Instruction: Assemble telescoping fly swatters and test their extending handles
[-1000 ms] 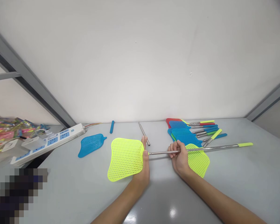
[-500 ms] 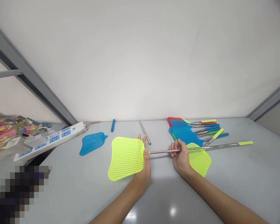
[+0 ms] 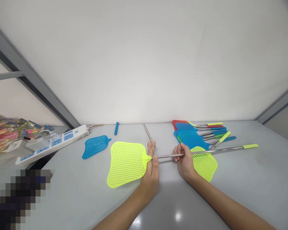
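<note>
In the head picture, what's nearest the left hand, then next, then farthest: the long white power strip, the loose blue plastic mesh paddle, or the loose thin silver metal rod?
1. Loose thin silver metal rod, just beyond the left hand.
2. Loose blue mesh paddle, to its left.
3. Long white power strip, farther left.

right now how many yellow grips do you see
3: the grip on the held rod, the rearmost grip in the swatter pile, a slanting grip nearer its front; more may be hidden.
</note>
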The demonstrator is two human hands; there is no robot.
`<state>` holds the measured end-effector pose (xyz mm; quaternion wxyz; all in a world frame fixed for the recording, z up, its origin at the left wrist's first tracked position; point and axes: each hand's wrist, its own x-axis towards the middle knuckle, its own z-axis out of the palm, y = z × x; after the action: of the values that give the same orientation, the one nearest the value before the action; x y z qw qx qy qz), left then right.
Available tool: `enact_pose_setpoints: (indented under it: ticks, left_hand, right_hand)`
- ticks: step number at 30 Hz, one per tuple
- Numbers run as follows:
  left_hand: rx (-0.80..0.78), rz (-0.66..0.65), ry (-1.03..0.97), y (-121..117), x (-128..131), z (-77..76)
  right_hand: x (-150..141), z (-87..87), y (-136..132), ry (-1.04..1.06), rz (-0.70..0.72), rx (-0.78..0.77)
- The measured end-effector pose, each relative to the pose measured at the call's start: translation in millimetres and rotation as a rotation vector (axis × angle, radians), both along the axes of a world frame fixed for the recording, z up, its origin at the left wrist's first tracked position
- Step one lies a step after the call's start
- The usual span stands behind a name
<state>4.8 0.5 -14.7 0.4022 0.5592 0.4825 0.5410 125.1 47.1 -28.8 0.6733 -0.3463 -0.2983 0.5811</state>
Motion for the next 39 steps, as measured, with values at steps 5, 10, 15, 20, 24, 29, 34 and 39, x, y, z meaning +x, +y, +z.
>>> enact_pose_setpoints:
  ticks: [5,10,15,20,24,29,34,39]
  left_hand:
    - [0.060,-0.089,0.051,-3,2,-0.1]
    - [0.033,-0.116,0.038,-3,1,0.7]
    - [0.028,-0.131,-0.061,-3,1,1.9]
    - [0.004,-0.103,-0.102,-4,4,4.7]
    - [-0.020,-0.100,-0.120,-4,6,5.6]
    - [-0.024,-0.104,-0.127,-4,5,2.5]
    - [-0.017,-0.089,-0.126,-3,4,0.3]
    - [-0.020,-0.030,-0.131,0,1,1.0]
  right_hand:
    - [0,-5.7,-6,-0.318,0.338,0.090]
    - [0,-3.1,-9,-0.368,0.402,0.113]
    - [0,-3.4,-8,-0.369,0.404,0.101]
    - [-1,-2.1,-7,-0.248,0.278,0.088]
    - [-2,3.0,-7,-0.179,0.215,0.086]
    - [-2,4.1,-7,-0.177,0.218,0.079]
    - [-2,2.1,-7,-0.132,0.214,0.064]
    - [-1,2.3,-4,0.012,0.182,0.026]
